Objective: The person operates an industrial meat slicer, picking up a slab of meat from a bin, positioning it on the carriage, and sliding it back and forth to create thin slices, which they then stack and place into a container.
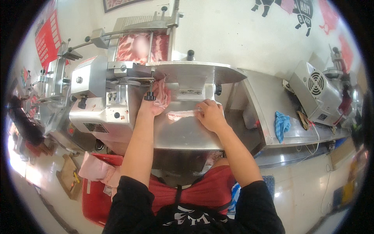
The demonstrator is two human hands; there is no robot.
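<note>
A metal meat slicer [122, 122] stands in front of me, with a block of marbled raw meat [159, 48] on its carriage. Below the blade area, my left hand [157, 99] is turned palm up, and a slice of raw meat [161, 95] lies across the palm and fingers. On the slicer's steel tray [184, 137] lies a pale, narrow strip of sliced meat [179, 114]. The fingertips of my right hand [211, 114] touch the strip's right end; whether they pinch it cannot be told.
At the lower left, a red plastic crate [93, 201] holds large pieces of pale meat [96, 168]. A steel table [263, 102] on the right bears a blue cloth [282, 125] and another machine [312, 90]. More slicers [55, 79] stand at the left, near a cardboard box [68, 177].
</note>
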